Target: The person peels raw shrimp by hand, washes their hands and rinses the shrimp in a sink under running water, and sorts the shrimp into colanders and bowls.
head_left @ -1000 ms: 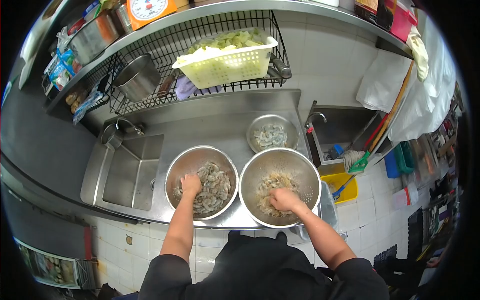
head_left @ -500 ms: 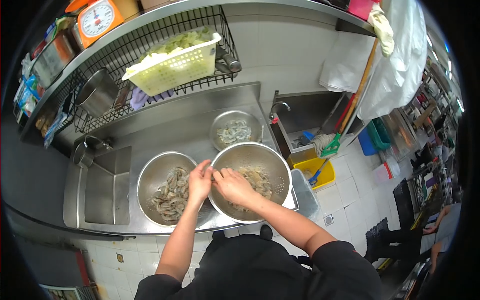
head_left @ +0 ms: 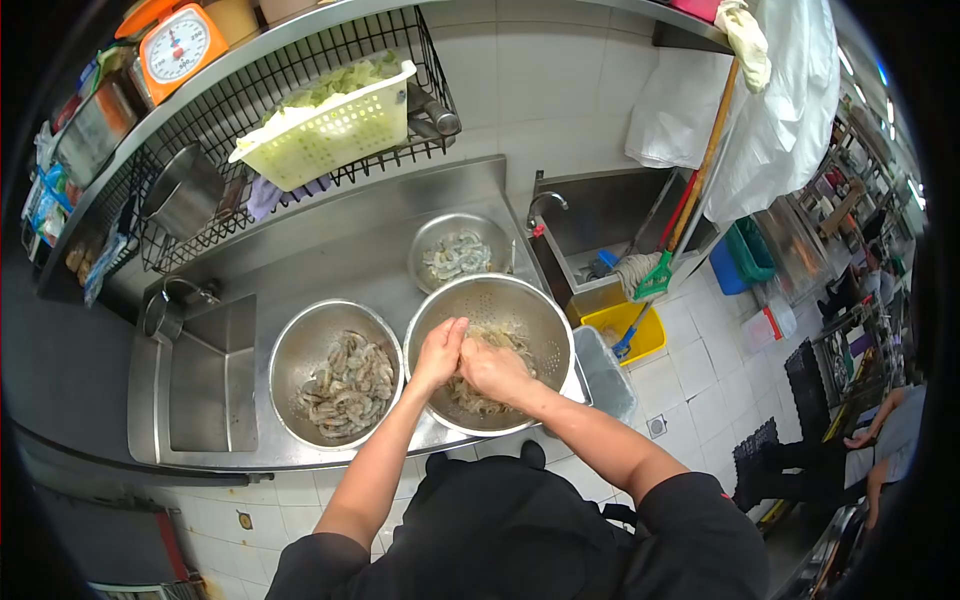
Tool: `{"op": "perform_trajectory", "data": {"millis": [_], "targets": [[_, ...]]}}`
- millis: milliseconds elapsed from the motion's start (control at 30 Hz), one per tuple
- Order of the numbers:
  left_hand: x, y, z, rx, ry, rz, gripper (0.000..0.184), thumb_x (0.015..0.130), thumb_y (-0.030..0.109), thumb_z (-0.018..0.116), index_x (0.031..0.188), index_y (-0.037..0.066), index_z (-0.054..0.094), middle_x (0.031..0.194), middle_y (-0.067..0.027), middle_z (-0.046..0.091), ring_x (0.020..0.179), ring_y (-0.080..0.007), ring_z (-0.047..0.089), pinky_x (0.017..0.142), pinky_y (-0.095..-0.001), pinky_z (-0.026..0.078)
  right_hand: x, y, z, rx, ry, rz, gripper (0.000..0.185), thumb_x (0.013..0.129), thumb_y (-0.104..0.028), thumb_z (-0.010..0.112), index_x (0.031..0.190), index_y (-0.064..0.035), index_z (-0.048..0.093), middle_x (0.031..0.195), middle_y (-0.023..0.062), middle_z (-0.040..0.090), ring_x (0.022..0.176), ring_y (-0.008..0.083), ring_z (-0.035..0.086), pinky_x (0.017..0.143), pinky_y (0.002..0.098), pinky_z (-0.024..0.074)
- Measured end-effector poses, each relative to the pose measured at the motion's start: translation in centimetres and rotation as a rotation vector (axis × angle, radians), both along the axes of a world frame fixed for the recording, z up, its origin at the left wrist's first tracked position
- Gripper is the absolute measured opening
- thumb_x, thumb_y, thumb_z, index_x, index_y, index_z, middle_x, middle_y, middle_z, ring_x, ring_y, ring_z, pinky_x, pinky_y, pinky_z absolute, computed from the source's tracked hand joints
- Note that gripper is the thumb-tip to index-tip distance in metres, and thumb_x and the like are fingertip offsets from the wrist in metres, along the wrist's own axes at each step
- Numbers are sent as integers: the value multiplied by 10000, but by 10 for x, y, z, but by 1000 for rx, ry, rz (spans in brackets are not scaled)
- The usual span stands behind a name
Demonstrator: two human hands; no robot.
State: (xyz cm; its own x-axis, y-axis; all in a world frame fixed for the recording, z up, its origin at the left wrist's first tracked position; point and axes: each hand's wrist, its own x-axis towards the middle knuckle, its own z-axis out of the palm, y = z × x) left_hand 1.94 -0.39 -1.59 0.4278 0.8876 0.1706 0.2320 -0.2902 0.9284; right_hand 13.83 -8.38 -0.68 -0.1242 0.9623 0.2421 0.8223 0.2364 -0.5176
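My left hand (head_left: 441, 352) and my right hand (head_left: 495, 370) meet over a perforated steel colander (head_left: 553, 345). Both hands have their fingers closed and pressed together; whatever is between them is hidden. Under them in the colander lies a pile of brownish shrimp shells (head_left: 515, 342), partly covered by my right hand. Left of the colander, a steel bowl (head_left: 290, 345) contains a heap of grey whole shrimp (head_left: 350, 385). Behind the colander, a smaller steel bowl (head_left: 420, 245) has pale peeled shrimp (head_left: 462, 255) in it.
A sink (head_left: 215, 375) is at the counter's left. Above hangs a wire rack (head_left: 270, 105) with a basket of leafy vegetables (head_left: 330, 145). To the right are another sink (head_left: 625, 225), a yellow bucket (head_left: 645, 335) and mop handles (head_left: 705, 165). A person (head_left: 885, 450) is at far right.
My hands have moved right, from the gap between the left bowl and the colander to over the shells. The view has shifted slightly.
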Motion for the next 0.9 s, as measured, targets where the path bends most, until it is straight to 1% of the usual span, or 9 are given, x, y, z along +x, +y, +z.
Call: {"op": "perform_trajectory", "data": {"millis": [33,100,233,300,433,467,500,567,900], "targets": [[-1,2,-2,-1,0,-1,389,987,360,488,833,10,563,615,-92,498,548,-197,483,550,-352,410,0,-1,-2,10,-21,-18,175,877,-177,518,905,-7,489,827,210,610,724,391,624,599,491,505],[-2,7,-2,-595,-138,-23,367,990,351,494,774,63,563,586,-3,480,454,-101,394,421,-288,320,2,-4,-4,23,-45,-35,178,885,-193,518,896,-18,489,812,201,614,710,389,621,578,488,497],[-2,8,-3,-612,-173,41,334,991,358,496,775,112,557,582,56,441,428,-49,325,373,-232,238,3,-10,-1,-17,58,-44,184,899,-200,510,877,-19,487,800,207,609,720,396,610,621,512,474],[-5,16,-11,-770,-432,178,338,983,401,500,823,106,541,586,45,425,420,-63,342,347,-243,228,5,-10,-1,-62,94,-48,187,912,-200,499,871,-18,489,810,215,604,744,399,607,659,520,466],[-14,12,-1,-992,-664,161,336,1001,400,450,982,86,566,686,19,474,581,-113,471,538,-284,432,20,-7,-9,77,-113,-31,242,957,-209,447,978,19,523,872,261,588,855,420,585,783,504,444],[-20,13,-7,-970,-678,30,320,992,368,482,1060,73,588,793,-14,577,779,-133,562,719,-316,481,22,-6,-11,39,-214,-54,279,973,-217,427,1033,36,528,914,280,589,895,429,578,818,494,438],[-19,11,-3,-968,-678,27,320,992,368,482,1060,73,588,793,-14,577,779,-133,562,719,-316,481,21,-1,-7,42,-215,-56,279,973,-217,427,1033,36,528,914,280,589,895,429,578,818,494,438],[-14,3,2,-837,-718,-77,275,972,288,543,1104,55,607,915,-45,647,876,-146,600,792,-304,484,13,7,-1,-80,401,69,341,986,-229,409,1123,62,522,984,302,595,928,457,573,834,485,445],[-13,-3,-2,-841,-881,-7,194,926,117,597,1093,23,620,977,-64,659,922,-159,600,883,-301,481,-12,14,-6,66,358,-59,302,933,-215,455,1065,45,533,831,296,622,780,474,605,705,539,477]]}}
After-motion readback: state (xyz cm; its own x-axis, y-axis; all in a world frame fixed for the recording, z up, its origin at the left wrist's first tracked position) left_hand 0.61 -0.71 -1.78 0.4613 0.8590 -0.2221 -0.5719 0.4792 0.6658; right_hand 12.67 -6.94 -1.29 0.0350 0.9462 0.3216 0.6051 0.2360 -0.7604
